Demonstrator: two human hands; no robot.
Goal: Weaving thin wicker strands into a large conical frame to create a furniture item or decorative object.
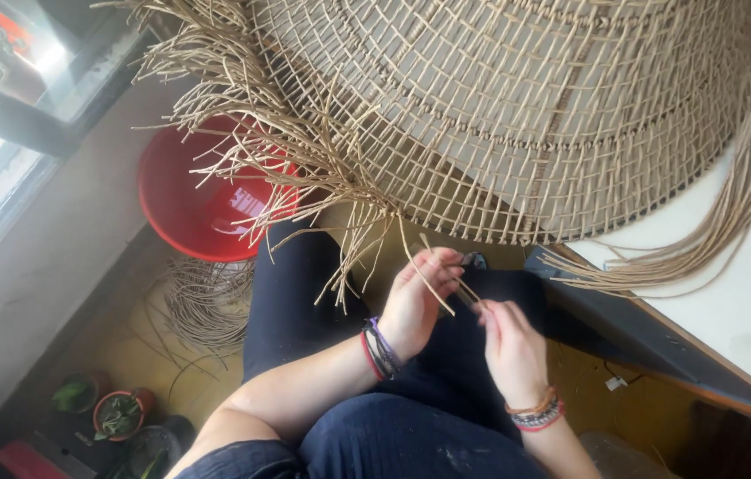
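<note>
No packages, labels, signs or screens visible anywhere in this view. Nothing printed or wrapped shows on the near floor at left, the white surface at right, or the far window area.

A pale tan open-lattice woven basket (517,115) fills the upper frame, a glossy red stool (189,200) sits centre left, and dark navy trousers (393,435) cover the bottom.
</note>
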